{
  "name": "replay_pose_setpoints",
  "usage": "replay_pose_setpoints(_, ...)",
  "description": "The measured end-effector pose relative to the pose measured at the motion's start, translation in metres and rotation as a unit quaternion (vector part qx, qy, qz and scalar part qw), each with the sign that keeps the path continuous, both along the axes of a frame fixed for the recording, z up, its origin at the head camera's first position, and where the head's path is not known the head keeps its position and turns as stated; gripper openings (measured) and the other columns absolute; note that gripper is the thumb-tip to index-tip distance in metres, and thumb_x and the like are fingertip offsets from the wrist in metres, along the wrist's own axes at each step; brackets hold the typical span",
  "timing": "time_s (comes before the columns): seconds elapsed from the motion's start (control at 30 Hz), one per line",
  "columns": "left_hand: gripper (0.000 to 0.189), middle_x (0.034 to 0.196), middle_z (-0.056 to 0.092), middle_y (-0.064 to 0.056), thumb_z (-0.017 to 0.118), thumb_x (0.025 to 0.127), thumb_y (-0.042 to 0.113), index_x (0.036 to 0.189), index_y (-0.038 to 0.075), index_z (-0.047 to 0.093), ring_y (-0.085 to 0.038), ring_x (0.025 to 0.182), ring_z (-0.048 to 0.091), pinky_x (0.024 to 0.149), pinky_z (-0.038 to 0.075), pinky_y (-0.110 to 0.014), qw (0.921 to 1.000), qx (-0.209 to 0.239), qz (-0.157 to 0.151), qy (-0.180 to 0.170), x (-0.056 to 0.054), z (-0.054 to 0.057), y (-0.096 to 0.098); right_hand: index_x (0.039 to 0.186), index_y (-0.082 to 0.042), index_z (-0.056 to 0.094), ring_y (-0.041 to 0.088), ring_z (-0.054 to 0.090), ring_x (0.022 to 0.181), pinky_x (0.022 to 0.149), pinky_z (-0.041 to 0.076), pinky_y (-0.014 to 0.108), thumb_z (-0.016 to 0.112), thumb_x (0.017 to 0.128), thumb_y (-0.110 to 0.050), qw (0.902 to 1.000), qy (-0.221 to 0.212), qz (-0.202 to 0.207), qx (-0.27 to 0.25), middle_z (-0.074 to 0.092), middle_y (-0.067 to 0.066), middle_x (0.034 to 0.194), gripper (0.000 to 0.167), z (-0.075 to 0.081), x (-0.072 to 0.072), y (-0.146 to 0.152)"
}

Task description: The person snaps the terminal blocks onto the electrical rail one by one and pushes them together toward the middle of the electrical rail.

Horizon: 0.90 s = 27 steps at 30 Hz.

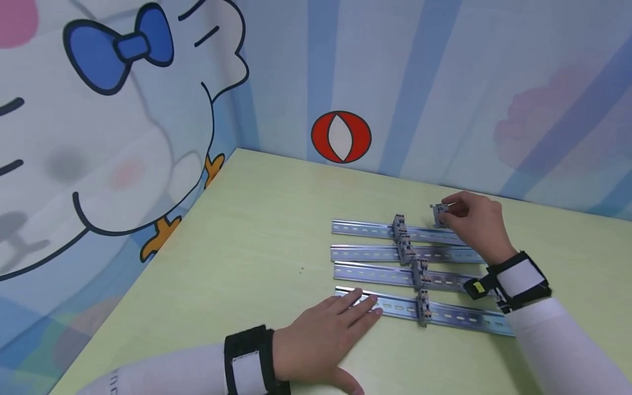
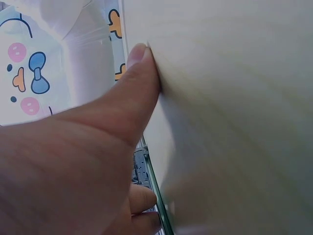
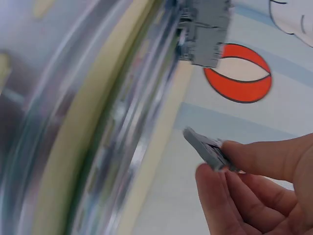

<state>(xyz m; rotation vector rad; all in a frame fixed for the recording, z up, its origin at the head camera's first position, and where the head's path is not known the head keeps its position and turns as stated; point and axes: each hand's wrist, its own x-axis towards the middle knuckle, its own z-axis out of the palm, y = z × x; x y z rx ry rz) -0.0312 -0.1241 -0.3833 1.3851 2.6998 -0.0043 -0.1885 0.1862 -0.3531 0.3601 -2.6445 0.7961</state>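
Note:
Between thumb and fingers my right hand pinches a small grey terminal block, just beyond the farthest metal DIN rail. In the right wrist view this terminal block is tilted, its lower end covered by the fingertips. My left hand lies palm down with fingers spread, fingertips on the left end of the nearest slotted rail. Its thumb touches the table in the left wrist view. Grey terminal blocks sit across the rails, one on the nearest rail and another on the farthest.
Several rails lie roughly parallel on the pale yellow table, the two middle ones close together. Behind the table stands a blue striped wall with a red ball picture. A cartoon-printed wall borders the left side.

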Motion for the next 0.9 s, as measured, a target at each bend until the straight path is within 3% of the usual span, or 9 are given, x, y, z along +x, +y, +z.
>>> replay_pose_setpoints(0.3,0.114,0.164,0.011,-0.003,0.048,0.074,0.084,0.158,0.014,0.015,-0.024,0.151,0.009,0.118,0.023,-0.038,1.0,0.006,0.002,-0.002,0.0,-0.002,0.0,0.113,-0.004,0.069,0.031,0.07,0.075,0.07,0.047,0.042,0.073,0.087,-0.017,0.9988,0.004,0.028,0.039,0.074,0.014,0.085,0.029,0.017,0.047,0.012)
replay_pose_setpoints(0.5,0.114,0.164,0.011,-0.004,0.048,0.074,0.084,0.158,0.014,0.015,-0.024,0.151,0.008,0.119,0.021,-0.039,0.9999,0.007,0.002,-0.009,0.0,0.0,0.0,0.111,-0.006,0.071,0.025,0.071,0.075,0.056,0.047,0.024,0.075,0.086,-0.022,0.9971,-0.04,0.031,0.057,0.075,0.008,0.085,0.03,0.025,0.074,0.021)
replay_pose_setpoints(0.7,0.115,0.164,0.011,-0.004,0.048,0.073,0.084,0.157,0.014,0.015,-0.025,0.151,0.008,0.119,0.022,-0.039,0.9999,0.01,0.001,-0.008,0.0,-0.001,0.0,0.107,-0.007,0.072,0.023,0.072,0.077,0.058,0.051,0.027,0.075,0.085,-0.019,0.9907,-0.103,0.028,0.084,0.075,0.005,0.086,0.026,0.034,0.093,0.031)
replay_pose_setpoints(0.9,0.115,0.164,0.012,-0.006,0.048,0.074,0.085,0.157,0.012,0.016,-0.026,0.15,0.009,0.119,0.022,-0.04,0.9998,0.016,-0.003,0.006,0.001,-0.001,0.0,0.102,-0.004,0.071,0.015,0.069,0.069,0.062,0.056,0.038,0.075,0.083,-0.017,0.9769,-0.178,0.024,0.116,0.072,0.002,0.084,0.023,0.038,0.106,0.036)
